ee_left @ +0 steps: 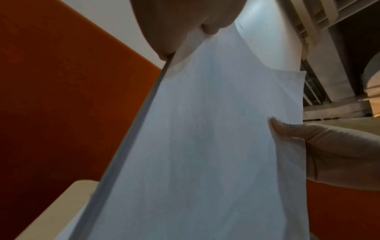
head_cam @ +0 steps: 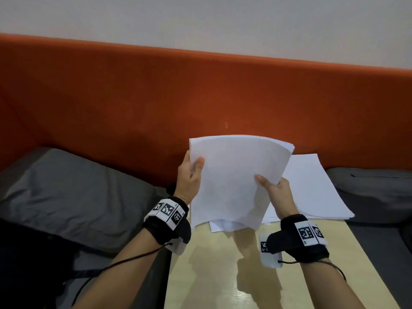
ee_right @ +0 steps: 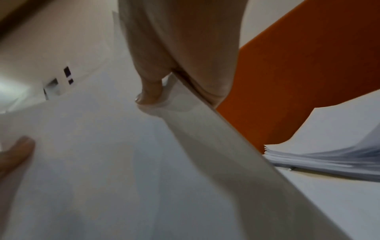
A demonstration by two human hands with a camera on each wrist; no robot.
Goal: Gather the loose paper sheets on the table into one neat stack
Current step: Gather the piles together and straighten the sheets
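A bundle of white paper sheets [head_cam: 231, 179] stands nearly upright above the light wooden table [head_cam: 223, 275], slightly bowed, its lower edge close to the tabletop. My left hand [head_cam: 191, 172] pinches the bundle's left edge, thumb in front. My right hand [head_cam: 274, 190] pinches its right edge, thumb on the front face. The same bundle [ee_left: 205, 146] fills the left wrist view, and the bundle [ee_right: 102, 162] fills the right wrist view. A second pile of white sheets [head_cam: 312, 188] lies flat behind and to the right, and its layered edge shows as the flat pile [ee_right: 329, 159]. One loose sheet [head_cam: 219, 226] peeks out under the bundle.
An orange padded backrest [head_cam: 156, 97] runs behind the table. A grey cushion [head_cam: 66, 197] lies to the left and another grey cushion [head_cam: 374, 192] to the right. Something black [head_cam: 26, 264] sits at the near left. The table's front part is bare wood.
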